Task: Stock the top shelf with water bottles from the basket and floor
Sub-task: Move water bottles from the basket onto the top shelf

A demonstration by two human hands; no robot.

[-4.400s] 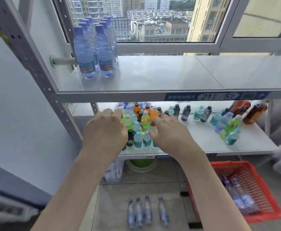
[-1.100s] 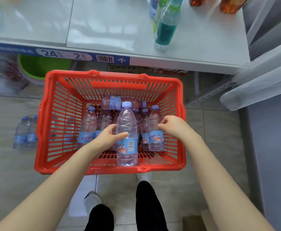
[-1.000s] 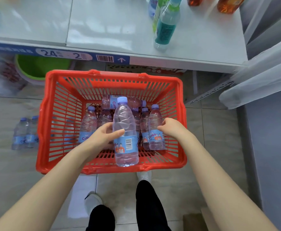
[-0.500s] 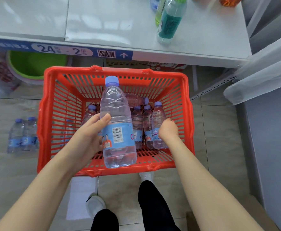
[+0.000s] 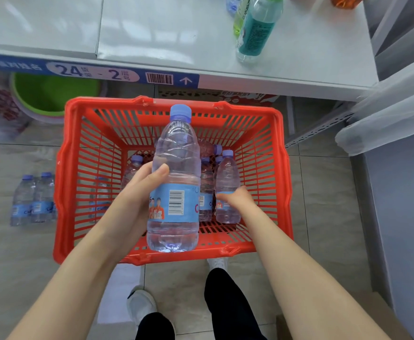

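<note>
An orange-red plastic basket (image 5: 71, 182) stands on the tiled floor below me with several clear water bottles inside. My left hand (image 5: 139, 192) grips one water bottle (image 5: 176, 155), blue cap and blue label, lifted upright above the basket. My right hand (image 5: 235, 200) is closed around a second water bottle (image 5: 228, 173) that still stands inside the basket at its right. More water bottles (image 5: 33, 200) stand on the floor left of the basket. The top shelf is out of view.
A white lower shelf (image 5: 164, 38) with a blue price strip runs across the top, carrying a teal-labelled bottle (image 5: 256, 28). A green bucket (image 5: 53, 94) sits under it. A sheer curtain (image 5: 392, 104) hangs at right. My feet are just behind the basket.
I have gone from the shelf down to the basket. My left hand has raised its bottle up out of the basket, and my right hand has closed around another bottle inside.
</note>
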